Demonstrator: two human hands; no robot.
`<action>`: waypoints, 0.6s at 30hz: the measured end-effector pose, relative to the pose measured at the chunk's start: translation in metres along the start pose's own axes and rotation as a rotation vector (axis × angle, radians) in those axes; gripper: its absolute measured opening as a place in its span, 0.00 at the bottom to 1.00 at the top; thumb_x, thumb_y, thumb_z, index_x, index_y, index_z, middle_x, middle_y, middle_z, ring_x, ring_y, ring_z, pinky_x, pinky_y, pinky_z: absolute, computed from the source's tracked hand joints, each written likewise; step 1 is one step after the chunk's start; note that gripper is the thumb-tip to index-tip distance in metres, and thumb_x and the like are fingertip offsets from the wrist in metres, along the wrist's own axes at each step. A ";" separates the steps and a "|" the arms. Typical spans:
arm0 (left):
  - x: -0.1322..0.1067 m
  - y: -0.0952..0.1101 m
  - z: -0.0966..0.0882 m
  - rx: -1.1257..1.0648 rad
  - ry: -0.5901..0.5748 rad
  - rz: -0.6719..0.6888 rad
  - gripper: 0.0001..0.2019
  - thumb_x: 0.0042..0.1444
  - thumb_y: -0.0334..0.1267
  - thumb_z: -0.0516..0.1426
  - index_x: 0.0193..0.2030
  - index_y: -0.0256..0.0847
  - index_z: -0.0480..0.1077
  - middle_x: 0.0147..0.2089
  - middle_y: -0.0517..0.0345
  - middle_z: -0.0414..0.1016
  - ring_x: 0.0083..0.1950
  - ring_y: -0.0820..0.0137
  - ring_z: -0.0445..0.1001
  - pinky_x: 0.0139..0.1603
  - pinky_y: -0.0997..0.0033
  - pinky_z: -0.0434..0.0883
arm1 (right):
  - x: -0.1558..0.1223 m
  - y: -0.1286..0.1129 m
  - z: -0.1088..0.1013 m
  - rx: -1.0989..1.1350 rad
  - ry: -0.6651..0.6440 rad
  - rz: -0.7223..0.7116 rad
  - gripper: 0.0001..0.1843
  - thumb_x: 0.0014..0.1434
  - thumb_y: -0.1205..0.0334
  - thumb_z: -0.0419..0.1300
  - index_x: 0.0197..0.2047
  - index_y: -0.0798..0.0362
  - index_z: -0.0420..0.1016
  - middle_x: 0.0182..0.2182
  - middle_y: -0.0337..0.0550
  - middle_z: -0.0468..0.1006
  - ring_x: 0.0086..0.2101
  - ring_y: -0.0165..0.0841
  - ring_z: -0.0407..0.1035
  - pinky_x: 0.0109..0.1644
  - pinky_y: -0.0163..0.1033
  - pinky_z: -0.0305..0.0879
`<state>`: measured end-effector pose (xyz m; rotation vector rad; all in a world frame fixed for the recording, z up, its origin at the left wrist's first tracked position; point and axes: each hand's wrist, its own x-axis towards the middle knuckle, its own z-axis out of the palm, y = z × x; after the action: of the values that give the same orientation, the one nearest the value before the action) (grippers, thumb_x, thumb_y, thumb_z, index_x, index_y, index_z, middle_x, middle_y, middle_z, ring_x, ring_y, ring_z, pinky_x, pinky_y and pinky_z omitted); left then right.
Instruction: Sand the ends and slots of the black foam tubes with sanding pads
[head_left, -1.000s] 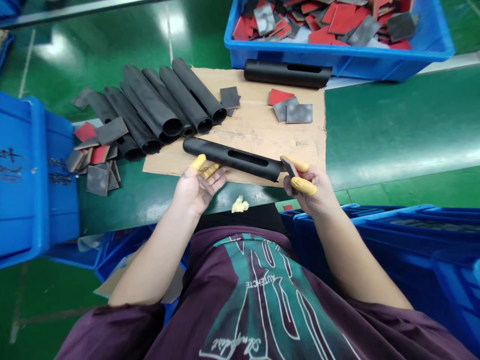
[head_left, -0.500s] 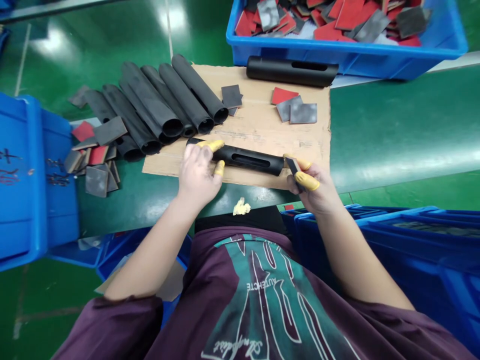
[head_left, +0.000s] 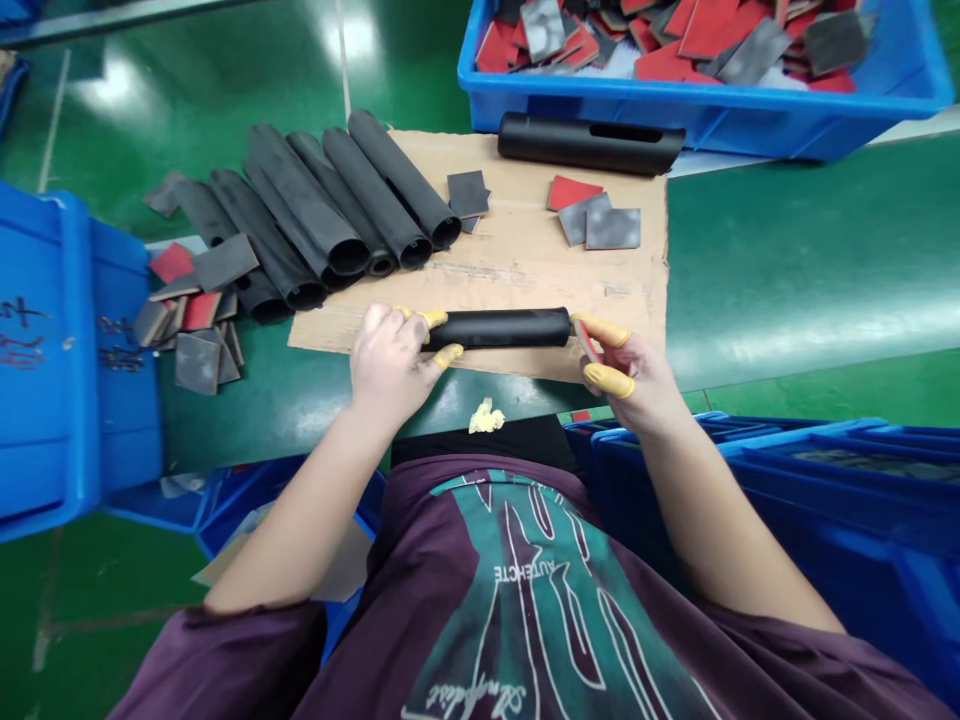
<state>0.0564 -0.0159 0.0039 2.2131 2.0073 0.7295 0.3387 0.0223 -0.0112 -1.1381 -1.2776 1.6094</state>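
Observation:
A black tube point(head_left: 501, 328) lies level across the near edge of a cardboard sheet point(head_left: 517, 265). My left hand point(head_left: 391, 357), with yellow finger cots, is closed round the tube's left end. My right hand point(head_left: 626, 372) pinches a small red-and-grey sanding pad point(head_left: 586, 342) between cotted thumb and finger, right at the tube's right end. The tube's slot is turned out of sight.
Several black tubes point(head_left: 330, 215) lie stacked at the cardboard's left, one slotted tube point(head_left: 590, 143) at its far edge. Loose pads point(head_left: 598, 220) sit on the cardboard and in a heap point(head_left: 191, 315) at left. Blue bins stand at top right point(head_left: 697, 100), left point(head_left: 56, 350) and near right point(head_left: 825, 480).
My left hand went from open beneath the tube to gripping its left end. The tube swung level and rolled, hiding its slot. My right hand kept the pad at the tube's right end.

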 end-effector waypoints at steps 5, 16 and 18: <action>0.003 0.005 0.004 -0.057 -0.008 -0.006 0.15 0.55 0.51 0.64 0.46 0.47 0.76 0.63 0.44 0.74 0.69 0.45 0.63 0.69 0.38 0.58 | -0.001 0.005 0.001 0.036 0.005 0.001 0.37 0.36 0.45 0.79 0.49 0.47 0.77 0.30 0.34 0.75 0.23 0.26 0.59 0.27 0.36 0.62; -0.015 0.000 0.013 -0.002 0.044 0.093 0.12 0.58 0.51 0.62 0.36 0.45 0.73 0.41 0.50 0.78 0.48 0.58 0.75 0.65 0.44 0.65 | 0.000 0.011 0.003 0.038 -0.007 0.004 0.39 0.37 0.44 0.78 0.52 0.49 0.75 0.33 0.37 0.77 0.28 0.30 0.67 0.34 0.41 0.68; -0.018 0.001 0.016 0.059 0.043 0.110 0.17 0.58 0.54 0.61 0.44 0.44 0.75 0.41 0.48 0.76 0.48 0.56 0.72 0.63 0.42 0.66 | 0.003 0.008 0.003 0.071 -0.025 0.015 0.39 0.37 0.42 0.78 0.51 0.49 0.76 0.27 0.34 0.73 0.24 0.28 0.61 0.29 0.38 0.63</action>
<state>0.0627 -0.0293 -0.0156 2.3779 1.9637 0.7446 0.3342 0.0227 -0.0192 -1.0898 -1.2207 1.6715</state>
